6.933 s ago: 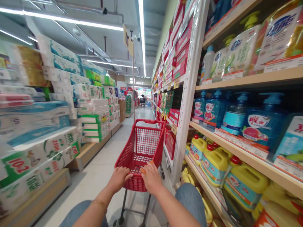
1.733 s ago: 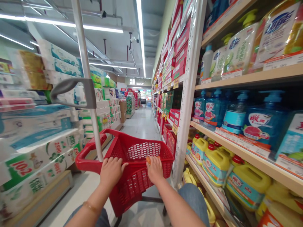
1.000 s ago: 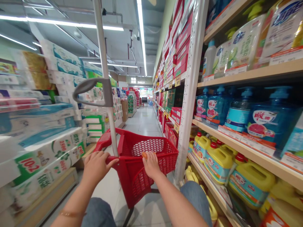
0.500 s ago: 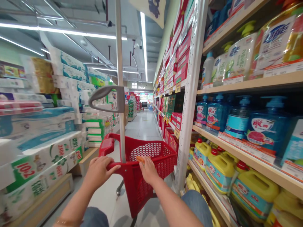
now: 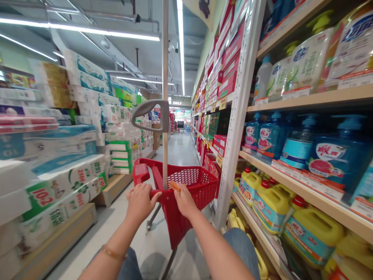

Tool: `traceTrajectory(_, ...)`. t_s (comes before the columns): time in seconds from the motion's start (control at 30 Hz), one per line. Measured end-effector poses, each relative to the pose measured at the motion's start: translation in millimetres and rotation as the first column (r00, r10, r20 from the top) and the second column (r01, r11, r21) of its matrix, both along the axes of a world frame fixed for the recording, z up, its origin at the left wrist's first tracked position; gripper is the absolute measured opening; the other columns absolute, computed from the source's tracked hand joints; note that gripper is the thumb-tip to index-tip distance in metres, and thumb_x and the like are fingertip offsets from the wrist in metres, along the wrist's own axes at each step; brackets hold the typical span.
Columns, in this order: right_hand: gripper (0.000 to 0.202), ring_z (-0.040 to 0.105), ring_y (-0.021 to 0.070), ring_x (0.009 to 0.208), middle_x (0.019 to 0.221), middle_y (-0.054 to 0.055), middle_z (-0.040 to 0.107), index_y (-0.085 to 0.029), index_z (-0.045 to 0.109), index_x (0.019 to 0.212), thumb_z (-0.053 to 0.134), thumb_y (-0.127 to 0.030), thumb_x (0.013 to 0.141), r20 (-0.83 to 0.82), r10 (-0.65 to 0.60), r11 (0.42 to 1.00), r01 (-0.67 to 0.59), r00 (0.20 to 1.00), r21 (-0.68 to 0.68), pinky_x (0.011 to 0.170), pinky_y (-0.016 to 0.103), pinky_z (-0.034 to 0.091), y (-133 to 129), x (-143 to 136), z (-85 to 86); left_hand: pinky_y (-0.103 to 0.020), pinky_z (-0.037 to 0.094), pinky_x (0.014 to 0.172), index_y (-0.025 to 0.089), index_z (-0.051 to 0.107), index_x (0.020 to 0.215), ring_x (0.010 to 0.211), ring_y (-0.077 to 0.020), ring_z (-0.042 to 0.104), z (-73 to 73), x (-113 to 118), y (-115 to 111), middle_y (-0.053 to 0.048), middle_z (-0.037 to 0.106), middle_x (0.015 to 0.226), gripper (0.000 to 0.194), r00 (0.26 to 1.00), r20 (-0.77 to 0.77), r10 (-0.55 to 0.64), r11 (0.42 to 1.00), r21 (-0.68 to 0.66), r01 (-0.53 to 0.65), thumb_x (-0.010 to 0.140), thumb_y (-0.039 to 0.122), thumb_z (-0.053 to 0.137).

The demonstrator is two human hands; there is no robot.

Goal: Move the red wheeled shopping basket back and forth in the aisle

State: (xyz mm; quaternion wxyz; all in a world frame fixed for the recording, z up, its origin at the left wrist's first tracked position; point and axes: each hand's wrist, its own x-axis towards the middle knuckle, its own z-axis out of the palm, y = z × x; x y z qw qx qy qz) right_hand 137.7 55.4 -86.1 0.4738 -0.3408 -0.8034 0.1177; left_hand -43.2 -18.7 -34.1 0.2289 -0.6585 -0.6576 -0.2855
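A red plastic shopping cart stands in front of me, with a perforated basket at its far side. From it rises a tall pale pole with a grey loop handle. My left hand is closed over the cart's near left rim, its thumb lying along the edge. My right hand is closed at the near rim, right of the pole, beside a small orange piece. Part of that piece is hidden by the fingers, and I cannot tell what it is.
Shelves close on my right carry blue pump bottles and yellow jugs. A white shelf upright stands near the basket. Stacked tissue packs line the left on low wooden platforms. The tiled aisle runs ahead.
The cart's pole, its handle and my left hand have shifted right in view, and the cart appears slightly turned. My right hand keeps its place on the rim.
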Motion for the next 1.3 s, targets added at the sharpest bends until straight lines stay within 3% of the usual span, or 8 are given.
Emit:
traceTrajectory(0.23, 0.048, 0.034, 0.0223, 0.137, 0.144, 0.01, 0.045, -0.018, 0.042, 0.141, 0.038, -0.031, 0.095, -0.066, -0.112, 0.993, 0.109, 0.992, -0.044, 0.114, 0.048, 0.027, -2.3, 3.1, -10.8, -0.046, 0.033, 0.087, 0.019, 0.055, 0.077, 0.093, -0.0291, 0.054, -2.7, 33.4, 3.3, -0.008, 0.062, 0.083, 0.03, 0.999, 0.022, 0.032, 0.999, 0.043, -0.033, 0.086, 0.047, 0.048)
traceTrajectory(0.33, 0.047, 0.036, 0.02, 0.136, 0.143, 0.007, 0.046, -0.021, 0.043, 0.141, 0.039, -0.029, 0.095, -0.048, -0.07, 0.998, 0.069, 0.996, -0.015, 0.115, 0.045, 0.028, -4.4, 15.4, -6.5, -0.045, 0.033, 0.091, 0.02, 0.058, 0.087, 0.093, -0.0264, 0.055, -0.3, 19.4, 5.0, -0.008, 0.064, 0.09, 0.029, 0.978, -0.02, -0.208, 0.978, -0.028, 0.207, 0.086, 0.048, 0.049)
traceTrajectory(0.43, 0.045, 0.039, 0.0202, 0.134, 0.14, 0.009, 0.05, -0.019, 0.046, 0.139, 0.038, -0.027, 0.095, -0.055, -0.104, 0.994, 0.103, 0.993, -0.022, 0.114, 0.045, 0.03, -4.8, 22.3, -0.6, -0.043, 0.032, 0.097, 0.023, 0.059, 0.099, 0.108, -0.0262, 0.052, 1.3, -1.8, 9.9, -0.007, 0.064, 0.104, 0.034, 0.898, -0.003, -0.441, 0.895, -0.08, 0.439, 0.084, 0.053, 0.052)
traceTrajectory(0.57, 0.048, 0.035, 0.021, 0.137, 0.145, 0.011, 0.044, -0.015, 0.04, 0.143, 0.034, -0.027, 0.097, -0.08, -0.159, 0.987, 0.159, 0.984, -0.007, 0.114, 0.046, 0.03, -14.3, 16.9, -6.6, -0.042, 0.034, 0.092, 0.021, 0.056, 0.088, 0.098, -0.0248, 0.051, -3.5, -7.2, 14.3, -0.006, 0.06, 0.094, 0.032, 0.919, 0.095, -0.382, 0.922, -0.032, 0.386, 0.086, 0.052, 0.048)
traceTrajectory(0.73, 0.053, 0.024, 0.0216, 0.142, 0.152, 0.009, 0.032, -0.018, 0.025, 0.149, 0.033, -0.028, 0.098, -0.071, -0.158, 0.982, 0.164, 0.985, 0.092, 0.115, 0.048, 0.027, -44.8, 10.0, -17.8, -0.044, 0.033, 0.093, 0.021, 0.055, 0.089, 0.096, -0.0245, 0.05, -9.0, 16.7, 7.3, -0.005, 0.058, 0.092, 0.024, 0.919, 0.126, -0.373, 0.927, 0.002, 0.376, 0.084, 0.044, 0.051)
traceTrajectory(1.0, 0.043, 0.04, 0.0194, 0.134, 0.14, 0.006, 0.05, -0.023, 0.044, 0.14, 0.033, -0.03, 0.099, -0.059, 0.021, 0.991, -0.013, 0.998, 0.131, 0.116, 0.048, 0.023, -59.7, 22.4, 32.8, -0.047, 0.031, 0.097, 0.019, 0.055, 0.098, 0.104, -0.028, 0.051, -18.3, 66.3, 0.7, -0.009, 0.059, 0.098, 0.019, 0.942, 0.165, -0.294, 0.956, 0.067, 0.286, 0.083, 0.028, 0.049)
traceTrajectory(1.17, 0.04, 0.046, 0.0182, 0.129, 0.137, 0.004, 0.054, -0.027, 0.048, 0.137, 0.036, -0.034, 0.099, 0.004, 0.137, 0.985, -0.137, 0.991, 0.11, 0.11, 0.042, 0.034, -50.6, 53.1, 47.6, -0.048, 0.027, 0.104, 0.019, 0.047, 0.123, 0.122, -0.0295, 0.045, -12.3, 32.7, 10.8, -0.013, 0.057, 0.124, 0.047, 0.901, 0.026, -0.434, 0.901, 0.016, 0.434, 0.083, 0.042, 0.054)
traceTrajectory(1.3, 0.048, 0.047, 0.0211, 0.127, 0.135, 0.007, 0.055, -0.024, 0.047, 0.137, 0.052, -0.04, 0.092, 0.066, 0.064, 0.986, -0.073, 0.996, 0.148, 0.108, 0.042, 0.037, -47.9, 43.9, 51.0, -0.049, 0.025, 0.107, 0.021, 0.054, 0.114, 0.129, -0.03, 0.041, -5.0, 13.6, 20.2, -0.011, 0.061, 0.121, 0.037, 0.902, -0.003, -0.432, 0.9, -0.065, 0.431, 0.083, 0.042, 0.054)
